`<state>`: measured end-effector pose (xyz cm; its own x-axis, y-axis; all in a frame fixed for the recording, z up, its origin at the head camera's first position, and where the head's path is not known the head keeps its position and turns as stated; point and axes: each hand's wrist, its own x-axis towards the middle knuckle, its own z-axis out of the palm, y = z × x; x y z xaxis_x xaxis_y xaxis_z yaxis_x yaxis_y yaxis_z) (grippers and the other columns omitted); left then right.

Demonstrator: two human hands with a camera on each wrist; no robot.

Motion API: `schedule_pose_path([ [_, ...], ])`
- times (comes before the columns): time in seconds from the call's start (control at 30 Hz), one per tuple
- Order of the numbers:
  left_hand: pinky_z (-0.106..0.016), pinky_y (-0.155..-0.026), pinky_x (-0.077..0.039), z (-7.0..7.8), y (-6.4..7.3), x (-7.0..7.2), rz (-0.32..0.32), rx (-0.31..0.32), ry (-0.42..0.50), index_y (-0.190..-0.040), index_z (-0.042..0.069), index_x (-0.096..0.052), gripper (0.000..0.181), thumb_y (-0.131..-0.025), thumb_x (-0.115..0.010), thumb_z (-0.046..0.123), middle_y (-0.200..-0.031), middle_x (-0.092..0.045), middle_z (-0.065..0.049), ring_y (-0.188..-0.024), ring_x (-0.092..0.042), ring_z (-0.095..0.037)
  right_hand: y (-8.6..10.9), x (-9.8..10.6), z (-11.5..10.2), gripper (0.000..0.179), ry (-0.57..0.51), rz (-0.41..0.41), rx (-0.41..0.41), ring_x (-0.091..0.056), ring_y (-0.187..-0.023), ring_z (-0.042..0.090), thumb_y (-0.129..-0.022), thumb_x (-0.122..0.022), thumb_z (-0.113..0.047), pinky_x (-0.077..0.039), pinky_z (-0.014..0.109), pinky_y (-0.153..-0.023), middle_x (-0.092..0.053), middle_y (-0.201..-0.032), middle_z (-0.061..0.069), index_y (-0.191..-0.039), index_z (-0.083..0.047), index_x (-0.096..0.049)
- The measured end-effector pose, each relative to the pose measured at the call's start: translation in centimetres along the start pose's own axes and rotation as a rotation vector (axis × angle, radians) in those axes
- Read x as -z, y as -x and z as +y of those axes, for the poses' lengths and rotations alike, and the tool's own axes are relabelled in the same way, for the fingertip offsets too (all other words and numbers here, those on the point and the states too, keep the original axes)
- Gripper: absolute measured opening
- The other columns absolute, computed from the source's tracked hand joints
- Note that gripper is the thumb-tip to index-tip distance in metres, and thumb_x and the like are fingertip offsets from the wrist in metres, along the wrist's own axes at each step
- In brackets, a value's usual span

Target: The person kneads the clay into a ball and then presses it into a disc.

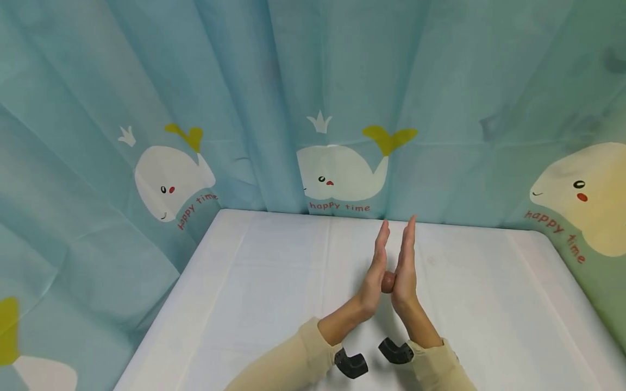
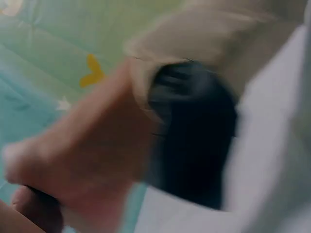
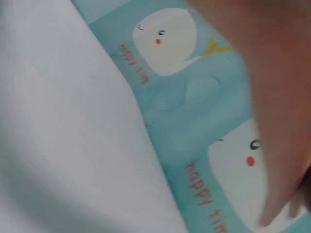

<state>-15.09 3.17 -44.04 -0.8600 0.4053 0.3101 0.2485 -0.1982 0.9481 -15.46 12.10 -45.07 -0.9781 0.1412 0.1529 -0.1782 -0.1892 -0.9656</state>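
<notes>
A small round brown ball [image 1: 388, 282] sits between my two palms near their heels. My left hand [image 1: 375, 276] presses it from the left and my right hand [image 1: 405, 274] from the right. Both hands stand upright with straight fingers pointing away toward the far table edge, a narrow gap between them. In the left wrist view, a blurred hand and the brown ball [image 2: 40, 206] show at lower left. The right wrist view has part of a blurred hand along its right side.
The hands are over a white-covered table [image 1: 274, 282]. Blue-green curtains [image 1: 440, 108] with printed whales hang behind and beside it. Each beige sleeve ends by a black wrist camera, the left camera [image 1: 351, 364] and right camera [image 1: 396, 351] being close together.
</notes>
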Motion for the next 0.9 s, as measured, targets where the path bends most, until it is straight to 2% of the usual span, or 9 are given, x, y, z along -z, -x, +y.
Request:
schedule_pose_path([
  [0.07, -0.049, -0.125, -0.003, 0.1, -0.4, 0.1, 0.024, -0.037, 0.001, -0.166, 0.022, 0.004, 0.065, -0.109, -0.007, 0.051, -0.172, 0.003, 0.004, -0.157, 0.002, -0.012, 0.6, -0.2, 0.5, 0.054, -0.017, -0.029, -0.007, -0.038, -0.135, -0.007, -0.112, -0.014, -0.051, -0.027, 0.020, -0.111, 0.006, -0.170, -0.018, -0.164, -0.043, -0.001],
  [0.17, -0.051, -0.125, -0.003, -0.1, -1.2, 0.6, 0.090, -0.072, -0.028, -0.167, 0.018, 0.001, 0.065, -0.110, -0.009, 0.049, -0.173, 0.001, 0.001, -0.157, 0.000, -0.015, 2.0, -0.8, 0.8, 0.056, -0.035, -0.091, 0.007, -0.049, -0.086, -0.006, -0.112, -0.010, -0.049, -0.039, 0.012, -0.073, 0.010, -0.171, -0.010, -0.165, -0.038, 0.002],
  [0.23, -0.051, -0.125, -0.004, -0.6, -1.7, 0.9, 0.124, -0.056, -0.065, -0.167, 0.019, -0.001, 0.066, -0.110, -0.009, 0.052, -0.172, -0.001, 0.004, -0.157, -0.001, -0.014, 2.8, -1.3, 0.6, 0.056, -0.031, -0.115, 0.047, -0.042, -0.075, 0.000, -0.112, -0.009, -0.047, -0.034, 0.014, -0.059, 0.011, -0.171, -0.007, -0.165, -0.035, 0.002],
  [0.33, -0.054, -0.124, -0.004, -1.1, -1.9, 1.1, 0.120, 0.006, -0.160, -0.167, 0.022, -0.002, 0.071, -0.107, -0.007, 0.061, -0.172, -0.002, 0.007, -0.157, -0.001, -0.015, 3.2, -1.6, -0.1, 0.056, -0.030, -0.106, 0.112, -0.042, -0.123, -0.001, -0.112, -0.010, -0.045, -0.039, 0.012, -0.075, 0.008, -0.172, -0.010, -0.166, -0.034, 0.000],
  [0.4, -0.058, -0.123, -0.003, -1.3, -1.7, 1.0, 0.090, 0.050, -0.225, -0.167, 0.024, -0.002, 0.076, -0.105, -0.005, 0.066, -0.172, -0.001, 0.006, -0.157, 0.001, -0.017, 3.0, -1.5, -0.7, 0.055, -0.041, -0.080, 0.133, -0.012, -0.151, 0.004, -0.112, -0.013, -0.043, -0.034, 0.015, -0.099, 0.004, -0.172, -0.012, -0.166, -0.034, -0.002],
  [0.53, -0.059, -0.122, -0.002, -1.0, -0.9, 0.4, 0.001, 0.073, -0.213, -0.167, 0.026, -0.001, 0.076, -0.104, -0.004, 0.068, -0.172, 0.001, 0.007, -0.157, 0.004, -0.018, 1.9, -0.9, -1.5, 0.056, -0.060, -0.014, 0.146, 0.002, -0.156, 0.006, -0.113, -0.018, -0.042, -0.003, 0.028, -0.122, -0.004, -0.171, -0.012, -0.166, -0.033, -0.005],
  [0.63, -0.053, -0.124, -0.001, -0.1, -0.6, 0.1, -0.060, 0.028, -0.092, -0.166, 0.026, 0.003, 0.069, -0.107, -0.005, 0.060, -0.171, 0.004, 0.011, -0.156, 0.005, -0.011, 0.8, -0.2, -1.5, 0.056, -0.045, 0.010, 0.144, 0.000, -0.156, 0.004, -0.113, -0.019, -0.043, 0.004, 0.033, -0.124, -0.003, -0.171, -0.013, -0.166, -0.033, -0.006],
  [0.77, -0.048, -0.125, -0.001, 1.0, -0.7, 0.0, -0.075, -0.029, -0.009, -0.166, 0.023, 0.004, 0.064, -0.109, -0.006, 0.052, -0.171, 0.004, 0.011, -0.155, 0.006, -0.007, 0.2, 0.2, -0.4, 0.056, -0.052, -0.033, 0.105, 0.002, -0.156, 0.005, -0.113, -0.017, -0.045, -0.001, 0.029, -0.124, 0.001, -0.172, -0.011, -0.166, -0.032, -0.004],
  [0.9, -0.050, -0.125, -0.001, 0.7, -1.3, 0.4, 0.034, -0.051, 0.006, -0.167, 0.022, 0.000, 0.065, -0.109, -0.009, 0.051, -0.172, 0.001, 0.008, -0.157, 0.002, -0.011, 1.3, -0.4, 0.4, 0.056, -0.054, -0.125, 0.060, 0.006, -0.156, 0.008, -0.112, -0.012, -0.046, -0.014, 0.021, -0.120, 0.004, -0.172, -0.009, -0.166, -0.034, -0.001],
])
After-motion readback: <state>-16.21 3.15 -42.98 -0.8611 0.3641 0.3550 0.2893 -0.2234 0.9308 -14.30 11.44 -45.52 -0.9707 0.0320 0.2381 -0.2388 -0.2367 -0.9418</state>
